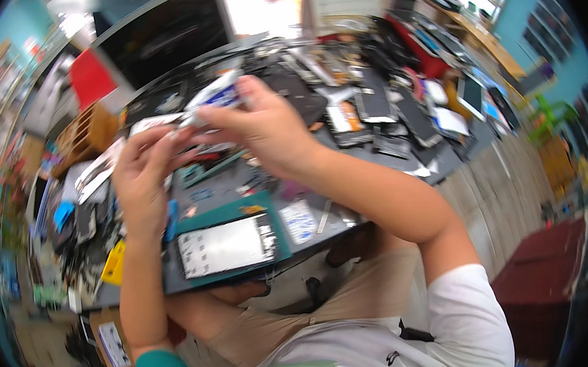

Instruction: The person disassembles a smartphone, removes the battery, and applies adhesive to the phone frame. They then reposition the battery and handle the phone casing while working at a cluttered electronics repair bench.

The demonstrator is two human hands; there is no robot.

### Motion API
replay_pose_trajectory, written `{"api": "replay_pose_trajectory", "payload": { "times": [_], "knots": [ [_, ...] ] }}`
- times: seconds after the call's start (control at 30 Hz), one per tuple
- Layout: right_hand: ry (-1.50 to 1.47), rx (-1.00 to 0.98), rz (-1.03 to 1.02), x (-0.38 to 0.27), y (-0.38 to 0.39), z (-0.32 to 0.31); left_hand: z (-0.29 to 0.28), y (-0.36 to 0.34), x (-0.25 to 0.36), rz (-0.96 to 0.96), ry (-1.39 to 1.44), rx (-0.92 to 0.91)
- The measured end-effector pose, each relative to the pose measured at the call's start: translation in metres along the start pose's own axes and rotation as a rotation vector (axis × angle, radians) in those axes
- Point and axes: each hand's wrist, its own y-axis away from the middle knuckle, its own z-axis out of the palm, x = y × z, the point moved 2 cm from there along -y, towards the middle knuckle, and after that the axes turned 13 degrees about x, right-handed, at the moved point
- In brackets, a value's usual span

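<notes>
White tube [215, 92] (just one) between two hands [271, 126] [141, 176]

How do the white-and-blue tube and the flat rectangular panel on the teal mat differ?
Pose: the white-and-blue tube is held tilted above the bench in the right hand; the panel lies flat on the teal mat.
Shape: the tube is slender; the panel is a broad rectangle.
Colour: the tube carries blue; the panel has black edging.
Shared: both have large pale areas.
</notes>
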Motion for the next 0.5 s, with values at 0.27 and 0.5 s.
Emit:
{"api": "replay_pose_trajectory", "payload": {
  "times": [0.27, 0.5],
  "knots": [
    [-0.004, -0.012, 0.022, -0.007, 0.003, 0.0, -0.008, -0.004, -0.006, -0.005, 0.022, 0.007],
    [0.008, -0.02, 0.019, -0.007, 0.004, 0.0, -0.009, -0.003, -0.006, -0.004, 0.023, 0.002]
  ]
}}
